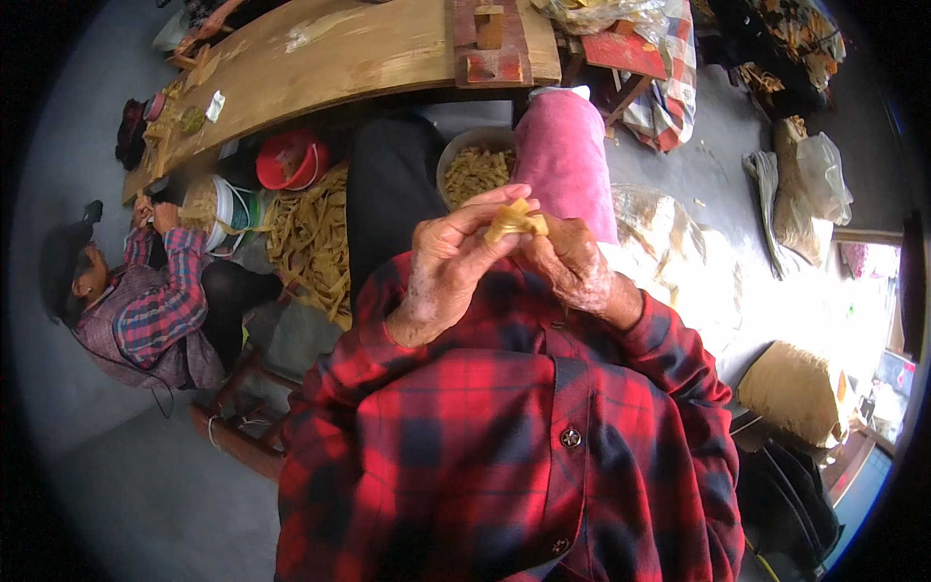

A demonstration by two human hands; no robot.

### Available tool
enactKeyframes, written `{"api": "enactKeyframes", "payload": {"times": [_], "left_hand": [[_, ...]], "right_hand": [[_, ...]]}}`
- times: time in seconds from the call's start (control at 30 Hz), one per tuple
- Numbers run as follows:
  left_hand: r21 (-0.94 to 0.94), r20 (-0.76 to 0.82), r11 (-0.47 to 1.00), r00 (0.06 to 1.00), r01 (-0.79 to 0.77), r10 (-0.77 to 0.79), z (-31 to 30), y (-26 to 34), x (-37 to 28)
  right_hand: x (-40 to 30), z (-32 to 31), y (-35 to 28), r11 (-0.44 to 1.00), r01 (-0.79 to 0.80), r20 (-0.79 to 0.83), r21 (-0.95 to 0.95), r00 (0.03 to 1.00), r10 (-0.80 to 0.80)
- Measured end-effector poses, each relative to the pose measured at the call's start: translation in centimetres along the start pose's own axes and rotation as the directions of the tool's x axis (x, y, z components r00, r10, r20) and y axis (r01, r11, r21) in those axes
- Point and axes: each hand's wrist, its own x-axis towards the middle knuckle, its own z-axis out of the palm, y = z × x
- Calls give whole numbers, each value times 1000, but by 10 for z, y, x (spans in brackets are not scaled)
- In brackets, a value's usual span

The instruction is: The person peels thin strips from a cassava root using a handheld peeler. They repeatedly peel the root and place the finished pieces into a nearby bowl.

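Observation:
My left hand [462, 254] and my right hand [571, 258] meet in front of my chest. Between their fingertips they grip a small folded piece of pale yellow strip [515, 220]; its exact fold is partly hidden by the fingers. Just beyond my hands, between my knees, stands a round basin [441, 172] holding many short yellow folded pieces [476, 171]. A pink cloth [564, 153] covers my right thigh. Left of my dark-trousered leg lies a heap of long, flat yellowish strips [313, 244].
A long wooden table [349, 54] runs across the front. A red bucket [270, 164] and a white bucket [222, 207] stand at left, near a seated person [156, 305] also working by hand. A wooden stool [240, 422] is behind them. Sacks [796, 196] line the right.

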Motion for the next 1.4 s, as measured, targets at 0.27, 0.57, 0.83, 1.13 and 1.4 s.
{"api": "enactKeyframes", "payload": {"times": [0.27, 0.57, 0.83, 1.13, 1.4], "left_hand": [[-341, -13, 935, 994, 101, -112, 1, 0, -8], [-439, 122, 881, 983, 177, -137, 9, 4, -25], [-234, 25, 972, 1000, -8, 14, 18, 13, -13], [-176, 162, 984, 986, 4, 25, 1, 8, 0], [228, 41, 963, 987, 144, -157, -12, -1, 2]], "right_hand": [[-7, 5, -1, 990, 38, -5, -139, 999, -39], [-15, 9, -28, 992, -80, 47, 101, 996, 76], [-13, 8, -19, 978, 117, 14, -172, 993, -117], [-2, -2, -16, 747, 403, 136, -529, 909, -394], [3, -31, -15, 361, 489, 401, -794, 868, -293]]}}
